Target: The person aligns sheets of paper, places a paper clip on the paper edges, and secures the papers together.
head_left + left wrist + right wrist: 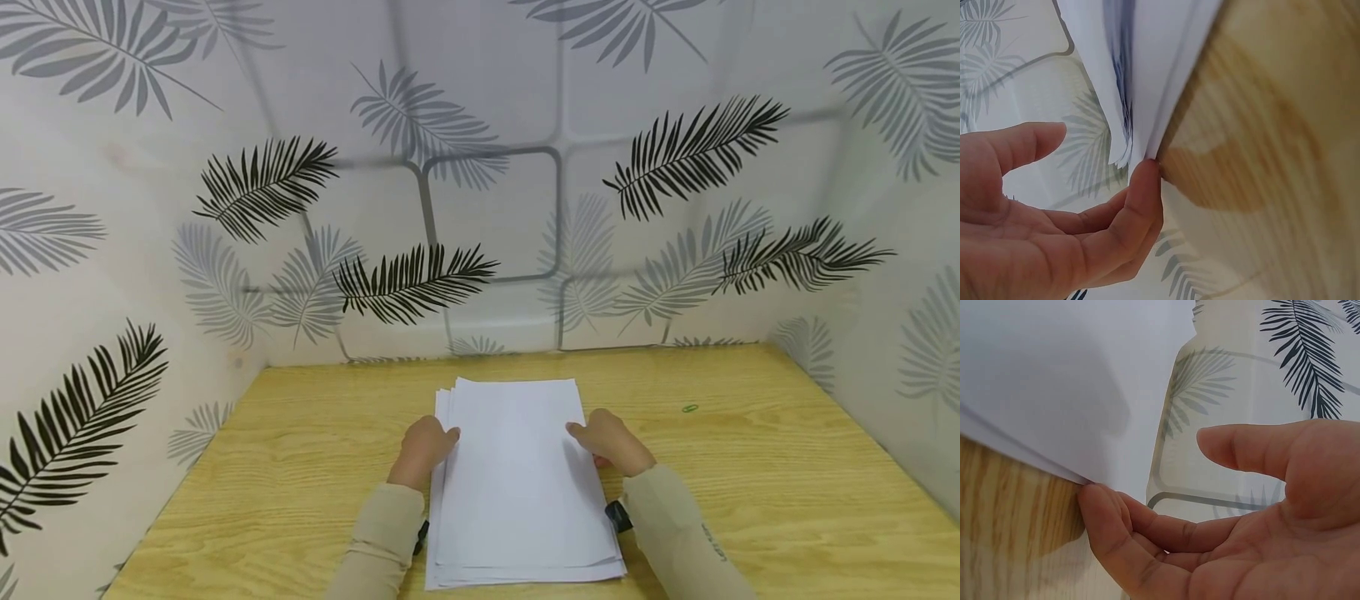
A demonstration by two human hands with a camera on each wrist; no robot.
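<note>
A stack of white paper sheets (pixel 521 483) lies on the wooden table, its sheets slightly out of line at the left and bottom edges. My left hand (pixel 423 450) is at the stack's left side. In the left wrist view its fingertips (pixel 1146 172) touch the paper edges, while the thumb stands apart from them. On the opposite side is my right hand (pixel 615 442). Its fingertips (pixel 1094 497) meet the lower edge of the sheets in the right wrist view, with the thumb (pixel 1235 447) raised away from the paper.
A small green paper clip (pixel 690 408) lies on the table (pixel 757 475) to the right of the stack. Leaf-patterned, pale sheeting (pixel 495 217) rises behind the table and at both sides. A black device (pixel 618 517) shows at the right wrist.
</note>
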